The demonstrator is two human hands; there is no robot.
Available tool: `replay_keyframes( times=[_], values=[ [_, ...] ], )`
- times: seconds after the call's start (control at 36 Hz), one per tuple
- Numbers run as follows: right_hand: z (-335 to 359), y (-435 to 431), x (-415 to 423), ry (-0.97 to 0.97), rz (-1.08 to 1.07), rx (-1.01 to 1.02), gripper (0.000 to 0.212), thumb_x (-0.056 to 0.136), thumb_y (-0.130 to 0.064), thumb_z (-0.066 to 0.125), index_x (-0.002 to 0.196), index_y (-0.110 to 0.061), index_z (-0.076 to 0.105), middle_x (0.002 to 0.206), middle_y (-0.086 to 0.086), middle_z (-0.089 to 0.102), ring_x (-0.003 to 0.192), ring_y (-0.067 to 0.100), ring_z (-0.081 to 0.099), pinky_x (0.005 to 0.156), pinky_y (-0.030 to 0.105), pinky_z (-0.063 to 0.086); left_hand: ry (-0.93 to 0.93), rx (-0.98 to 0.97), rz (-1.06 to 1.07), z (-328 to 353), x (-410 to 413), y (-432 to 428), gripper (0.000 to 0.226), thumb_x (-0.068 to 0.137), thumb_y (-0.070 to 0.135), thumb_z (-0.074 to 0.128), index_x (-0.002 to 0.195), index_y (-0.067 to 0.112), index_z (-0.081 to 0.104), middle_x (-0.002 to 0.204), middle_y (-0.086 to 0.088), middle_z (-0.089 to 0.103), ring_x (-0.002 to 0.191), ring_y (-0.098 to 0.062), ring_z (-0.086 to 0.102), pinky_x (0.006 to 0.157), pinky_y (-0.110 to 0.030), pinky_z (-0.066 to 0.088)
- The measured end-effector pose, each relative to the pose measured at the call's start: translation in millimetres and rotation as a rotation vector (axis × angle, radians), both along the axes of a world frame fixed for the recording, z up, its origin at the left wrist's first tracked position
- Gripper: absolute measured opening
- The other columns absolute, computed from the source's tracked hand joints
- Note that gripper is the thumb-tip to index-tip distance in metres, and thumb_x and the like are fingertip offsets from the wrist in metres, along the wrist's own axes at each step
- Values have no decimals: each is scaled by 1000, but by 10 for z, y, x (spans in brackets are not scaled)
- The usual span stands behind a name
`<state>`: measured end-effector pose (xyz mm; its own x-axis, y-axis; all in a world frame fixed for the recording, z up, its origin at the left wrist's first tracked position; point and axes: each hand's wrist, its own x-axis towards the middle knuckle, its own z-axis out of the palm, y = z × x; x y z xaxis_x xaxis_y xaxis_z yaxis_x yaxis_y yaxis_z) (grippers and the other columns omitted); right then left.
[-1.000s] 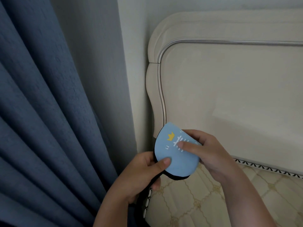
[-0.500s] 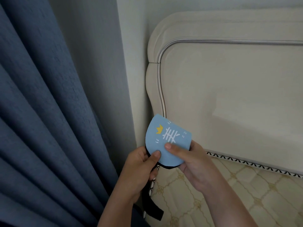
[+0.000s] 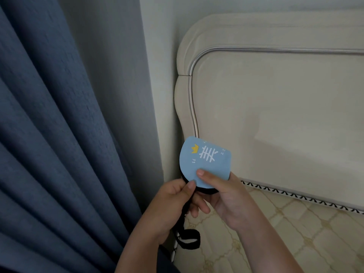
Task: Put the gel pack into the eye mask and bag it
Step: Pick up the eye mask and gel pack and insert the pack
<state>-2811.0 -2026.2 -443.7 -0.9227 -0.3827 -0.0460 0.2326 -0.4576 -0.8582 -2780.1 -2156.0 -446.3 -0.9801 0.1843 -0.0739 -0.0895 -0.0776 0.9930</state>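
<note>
A light blue eye mask (image 3: 206, 160), folded in half, shows a yellow crown and white eyelash print and has a black back. My left hand (image 3: 171, 205) pinches its lower left edge with the thumb on the front. My right hand (image 3: 224, 194) holds its lower right part, thumb pressed on the blue face and fingers behind. The mask's black strap (image 3: 187, 239) hangs in a loop below my left hand. No gel pack and no bag are in view.
A cream padded headboard (image 3: 275, 107) with a silver trim fills the right side. Below it lies a cream quilted mattress (image 3: 275, 239) with a gold pattern. A dark blue curtain (image 3: 59, 134) hangs on the left against a grey wall.
Both hands have shifted the folded mask slightly left and lower against the headboard. My thumbs have slid towards its lower edge, so more of the print shows, and the strap now hangs in a loop.
</note>
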Motion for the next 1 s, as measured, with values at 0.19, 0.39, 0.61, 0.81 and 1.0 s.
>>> replay_keyframes(
  times=[0.19,0.39,0.61,0.81,1.0],
  values=[
    [-24,19,-53,14,-50,21,41,61,-6,75,100,-6,63,85,10,72,64,25,65,57,35,55,-57,-15,17,36,24,19,30,97,13,38,75,4,56,47,4,58,37,-3,38,43,-16,34],
    [-56,9,-45,19,-97,-21,57,61,0,68,116,1,54,89,12,68,65,18,66,49,22,49,-123,-176,58,32,-1,44,39,92,38,44,74,8,60,40,8,48,37,-5,35,40,-15,30],
    [-49,-1,-35,65,-111,-40,64,55,-5,71,116,-1,53,84,9,69,70,18,65,55,26,51,-131,3,97,53,-19,72,36,91,32,48,64,13,62,41,7,42,34,-4,31,39,-16,32],
    [-55,-43,13,65,-102,-153,55,60,4,64,115,-4,56,97,11,70,87,22,67,71,29,56,-94,38,209,73,-29,117,32,92,25,50,64,9,54,39,7,37,35,-4,26,37,-14,27],
    [79,26,-31,-44,-144,-192,43,69,-19,64,110,-7,59,97,12,70,80,24,69,51,30,52,-2,0,147,72,0,99,31,93,20,49,67,8,60,38,11,34,35,-2,25,38,-13,26]
  ],
)
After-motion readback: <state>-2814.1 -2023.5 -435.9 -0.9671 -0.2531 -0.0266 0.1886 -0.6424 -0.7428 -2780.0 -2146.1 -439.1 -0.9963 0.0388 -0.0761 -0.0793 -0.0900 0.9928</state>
